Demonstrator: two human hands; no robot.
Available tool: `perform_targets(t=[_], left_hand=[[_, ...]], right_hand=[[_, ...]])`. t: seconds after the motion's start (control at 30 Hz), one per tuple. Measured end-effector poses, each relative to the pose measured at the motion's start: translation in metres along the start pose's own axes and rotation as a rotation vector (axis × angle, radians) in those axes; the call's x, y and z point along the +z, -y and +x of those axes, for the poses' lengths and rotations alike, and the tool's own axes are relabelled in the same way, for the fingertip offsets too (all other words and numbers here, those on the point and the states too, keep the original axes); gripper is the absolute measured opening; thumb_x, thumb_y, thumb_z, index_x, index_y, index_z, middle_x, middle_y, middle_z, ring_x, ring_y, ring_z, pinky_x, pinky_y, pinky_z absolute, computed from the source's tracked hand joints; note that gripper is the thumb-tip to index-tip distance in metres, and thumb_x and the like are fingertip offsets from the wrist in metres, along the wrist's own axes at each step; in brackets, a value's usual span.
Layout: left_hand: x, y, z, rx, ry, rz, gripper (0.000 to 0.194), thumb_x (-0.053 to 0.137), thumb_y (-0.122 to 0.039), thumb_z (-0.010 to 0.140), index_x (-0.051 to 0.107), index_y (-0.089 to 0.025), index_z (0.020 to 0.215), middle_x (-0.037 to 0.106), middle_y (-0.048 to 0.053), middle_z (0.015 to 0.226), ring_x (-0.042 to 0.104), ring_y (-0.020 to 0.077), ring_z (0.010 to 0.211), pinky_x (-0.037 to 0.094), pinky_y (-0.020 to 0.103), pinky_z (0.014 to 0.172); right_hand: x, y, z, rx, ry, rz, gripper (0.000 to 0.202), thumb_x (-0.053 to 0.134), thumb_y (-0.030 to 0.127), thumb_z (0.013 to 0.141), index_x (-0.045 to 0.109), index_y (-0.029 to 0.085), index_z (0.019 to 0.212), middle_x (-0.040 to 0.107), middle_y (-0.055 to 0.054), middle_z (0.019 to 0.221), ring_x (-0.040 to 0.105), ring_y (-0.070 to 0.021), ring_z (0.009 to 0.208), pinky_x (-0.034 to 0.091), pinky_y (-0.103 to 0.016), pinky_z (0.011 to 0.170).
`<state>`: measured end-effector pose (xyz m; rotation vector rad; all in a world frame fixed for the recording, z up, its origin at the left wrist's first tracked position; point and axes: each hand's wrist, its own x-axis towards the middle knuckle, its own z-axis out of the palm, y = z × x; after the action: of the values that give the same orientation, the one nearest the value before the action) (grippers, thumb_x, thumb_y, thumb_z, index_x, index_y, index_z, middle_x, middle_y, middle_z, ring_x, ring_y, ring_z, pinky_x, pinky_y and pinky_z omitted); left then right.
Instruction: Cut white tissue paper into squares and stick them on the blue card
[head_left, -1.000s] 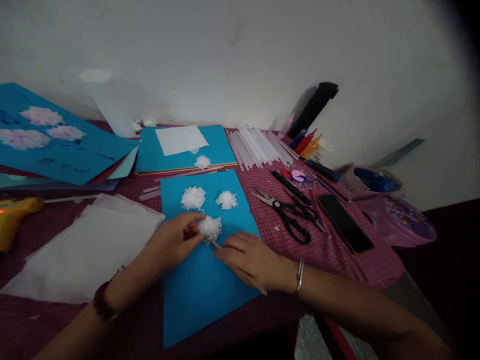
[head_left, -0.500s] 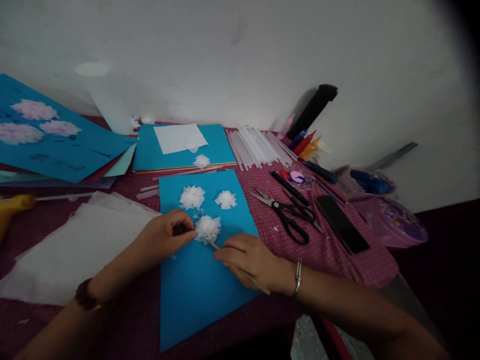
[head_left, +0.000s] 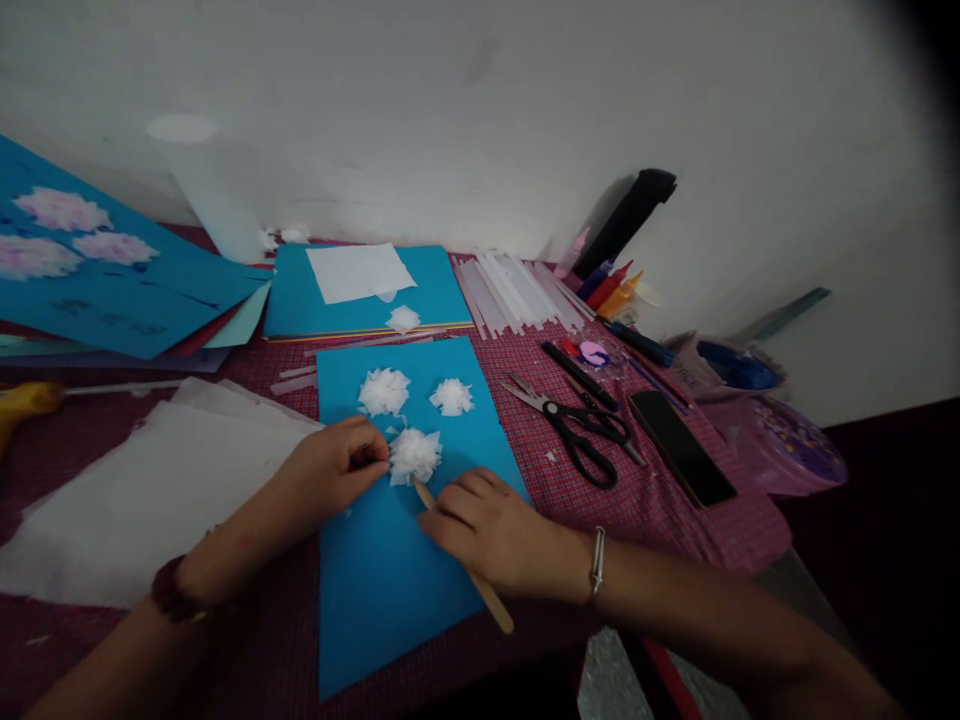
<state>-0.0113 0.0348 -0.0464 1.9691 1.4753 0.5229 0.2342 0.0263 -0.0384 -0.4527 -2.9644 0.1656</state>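
A blue sheet of card (head_left: 390,590) lies in front of me with three ruffled white paper flowers on it. The lowest paper flower (head_left: 415,455) sits between my hands. My left hand (head_left: 346,462) has its thumb and fingertips pinched together at this flower's left edge; whether they grip a petal is too small to tell. In my right hand (head_left: 480,530) is a flat wooden craft stick (head_left: 491,603), its upper tip touching the flower's lower edge. The other paper flowers, upper left (head_left: 384,391) and upper right (head_left: 451,397), lie above it.
Right of the card lie black-handled scissors (head_left: 577,425), a phone (head_left: 682,448) and pens. Thin white strips (head_left: 517,292) and paint tubes (head_left: 619,292) are behind. Translucent paper sheets (head_left: 150,500) and a yellow glue gun (head_left: 28,405) lie left, below a finished flower picture (head_left: 112,290).
The craft stick has turned in my right hand, and its broad face and lower end now show below the palm. My left hand has stayed at the flower's edge.
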Motion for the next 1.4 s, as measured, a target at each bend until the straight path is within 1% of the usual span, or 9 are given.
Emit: perform_targets(t=[0.17,0.37,0.57,0.77,0.97,1.07,1.17,1.27,1.4], left_hand=[[0.000,-0.004,0.000,0.065,0.033,0.114,0.015,0.066,-0.028,0.066,0.053,-0.020,0.063,0.054,0.000,0.069,0.051,0.0178,0.069,0.036,0.029,0.062],[0.000,-0.006,0.001,0.073,0.054,0.143,0.022,0.065,-0.029,0.065,0.046,-0.021,0.059,0.050,-0.002,0.065,0.047,0.0168,0.065,0.032,0.029,0.061],[0.001,-0.004,0.001,0.079,0.047,0.154,0.029,0.070,-0.030,0.057,0.043,-0.021,0.057,0.047,-0.002,0.064,0.046,0.0174,0.065,0.030,0.028,0.059],[0.003,-0.004,0.001,0.118,0.004,0.153,0.025,0.066,-0.026,0.056,0.041,-0.022,0.056,0.045,-0.003,0.062,0.043,0.0159,0.062,0.029,0.028,0.057],[0.002,-0.006,0.001,0.095,0.060,0.208,0.026,0.067,-0.029,0.059,0.042,-0.022,0.060,0.047,-0.002,0.066,0.046,0.0178,0.066,0.032,0.029,0.060],[0.000,-0.009,0.000,0.072,0.080,0.205,0.025,0.069,-0.033,0.062,0.047,-0.021,0.063,0.051,-0.001,0.070,0.049,0.0201,0.071,0.034,0.031,0.063],[-0.002,-0.008,-0.003,0.076,0.097,0.159,0.018,0.066,-0.033,0.068,0.053,-0.021,0.065,0.054,0.001,0.073,0.051,0.0206,0.074,0.036,0.031,0.066],[-0.004,-0.006,-0.003,0.077,0.125,0.107,0.008,0.061,-0.027,0.071,0.057,-0.020,0.067,0.056,0.001,0.076,0.053,0.0202,0.076,0.037,0.031,0.068],[-0.003,-0.004,-0.002,0.060,0.149,0.081,0.008,0.060,-0.026,0.072,0.059,-0.020,0.067,0.056,0.003,0.077,0.053,0.0207,0.076,0.038,0.031,0.067]], right_hand=[[-0.002,0.006,0.002,0.021,0.039,-0.044,0.019,0.044,0.018,0.095,0.057,0.013,0.108,0.057,-0.007,0.090,0.048,-0.0213,0.081,0.041,-0.037,0.075],[-0.001,0.009,0.004,0.042,0.042,-0.081,0.018,0.045,0.019,0.095,0.057,0.014,0.106,0.059,-0.007,0.090,0.048,-0.0211,0.077,0.042,-0.037,0.072],[0.005,0.015,0.006,0.064,0.027,-0.156,0.018,0.044,0.020,0.095,0.056,0.014,0.107,0.060,-0.009,0.095,0.051,-0.0214,0.076,0.043,-0.039,0.072],[0.007,0.019,0.010,0.047,0.025,-0.197,0.019,0.040,0.016,0.095,0.056,0.013,0.106,0.061,-0.013,0.103,0.054,-0.0203,0.073,0.044,-0.040,0.072],[0.003,0.020,0.015,0.076,0.039,-0.213,0.019,0.041,0.016,0.095,0.055,0.013,0.107,0.061,-0.011,0.104,0.054,-0.0191,0.071,0.043,-0.038,0.069],[0.000,0.015,0.012,0.106,0.045,-0.113,0.018,0.045,0.017,0.095,0.055,0.015,0.110,0.062,-0.008,0.097,0.054,-0.0193,0.075,0.043,-0.037,0.072],[-0.003,0.007,0.001,0.123,-0.008,0.099,0.020,0.046,0.021,0.096,0.054,0.017,0.113,0.062,-0.006,0.095,0.054,-0.0187,0.085,0.042,-0.035,0.078],[-0.003,0.001,-0.014,0.156,-0.135,0.350,0.023,0.039,0.024,0.099,0.054,0.018,0.115,0.063,-0.006,0.100,0.056,-0.0166,0.092,0.043,-0.034,0.084],[-0.005,-0.002,-0.031,0.275,-0.311,0.637,0.025,0.037,0.026,0.100,0.057,0.019,0.111,0.065,-0.007,0.099,0.058,-0.0156,0.096,0.047,-0.033,0.085]])
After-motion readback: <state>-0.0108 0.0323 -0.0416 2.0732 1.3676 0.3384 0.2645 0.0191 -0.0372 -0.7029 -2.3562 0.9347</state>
